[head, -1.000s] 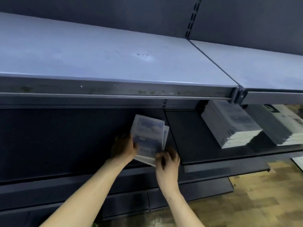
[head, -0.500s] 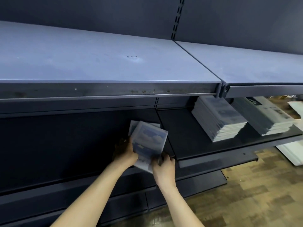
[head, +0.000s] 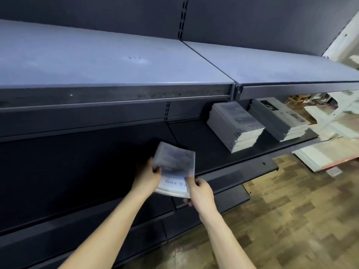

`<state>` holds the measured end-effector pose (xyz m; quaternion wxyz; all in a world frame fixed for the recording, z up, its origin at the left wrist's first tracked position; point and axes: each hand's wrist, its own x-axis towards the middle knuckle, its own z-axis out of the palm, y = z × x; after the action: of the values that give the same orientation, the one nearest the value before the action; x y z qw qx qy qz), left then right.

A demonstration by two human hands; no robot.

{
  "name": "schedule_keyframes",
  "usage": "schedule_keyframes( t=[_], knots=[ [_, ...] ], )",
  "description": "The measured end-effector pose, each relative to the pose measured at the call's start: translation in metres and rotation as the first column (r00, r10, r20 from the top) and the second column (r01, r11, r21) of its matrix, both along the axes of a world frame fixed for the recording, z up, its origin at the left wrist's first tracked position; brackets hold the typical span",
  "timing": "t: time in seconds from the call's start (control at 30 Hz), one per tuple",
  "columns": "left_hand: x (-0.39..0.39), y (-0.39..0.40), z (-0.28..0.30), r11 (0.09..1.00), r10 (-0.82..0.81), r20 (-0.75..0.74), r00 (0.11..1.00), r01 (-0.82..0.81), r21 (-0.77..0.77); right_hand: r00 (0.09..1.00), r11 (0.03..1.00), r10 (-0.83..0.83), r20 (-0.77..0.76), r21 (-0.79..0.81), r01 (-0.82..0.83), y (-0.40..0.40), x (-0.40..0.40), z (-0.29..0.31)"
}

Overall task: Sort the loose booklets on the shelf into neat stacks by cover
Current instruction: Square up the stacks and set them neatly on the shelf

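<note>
Both hands clamp a small bundle of pale blue-and-white paper booklets (head: 174,171): left hand (head: 146,176) at its 9 o'clock edge, right hand (head: 200,191) at its 5 o'clock corner, above the dark metal shelf (head: 204,140). Toward 2 o'clock, two neat grey-covered booklet stacks (head: 236,126) sit on that shelf.

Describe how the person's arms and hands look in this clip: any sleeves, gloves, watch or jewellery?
Both forearms are bare right down to the bottom edge of the picture, with no sleeve in view. The left hand and the right hand wear no gloves. No watch, bracelet or ring shows on either wrist or on the visible fingers. No markings are visible.
</note>
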<state>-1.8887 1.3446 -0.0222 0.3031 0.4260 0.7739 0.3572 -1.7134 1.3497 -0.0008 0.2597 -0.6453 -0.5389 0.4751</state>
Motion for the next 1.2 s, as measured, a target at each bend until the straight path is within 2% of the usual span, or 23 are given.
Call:
schedule_keyframes(
  t=[0.23,0.5,0.73,0.87,1.2],
  knots=[
    [0.054,0.005,0.035,0.985,-0.066,0.077,0.995,0.052,0.165,0.993,0.994,-0.071,-0.092,0.081,0.078,-0.004,0.048,0.017],
    [0.141,0.014,0.063,0.941,-0.172,-0.057,0.983,0.181,0.287,0.987,0.98,-0.086,-0.135,0.167,0.108,0.002,0.133,0.034],
    [0.243,0.014,0.08,0.932,-0.177,-0.024,0.984,0.176,0.317,0.975,0.98,-0.098,-0.198,0.148,0.129,0.009,0.225,0.041],
    [0.294,0.018,0.081,0.934,-0.145,-0.056,0.988,0.155,0.323,0.976,0.978,-0.088,-0.2,0.169,0.123,0.014,0.277,0.044],
    [0.361,0.027,0.092,0.921,-0.043,-0.004,0.999,0.041,0.387,0.946,0.965,0.008,-0.324,0.25,0.077,0.037,0.341,0.062]
  ],
)
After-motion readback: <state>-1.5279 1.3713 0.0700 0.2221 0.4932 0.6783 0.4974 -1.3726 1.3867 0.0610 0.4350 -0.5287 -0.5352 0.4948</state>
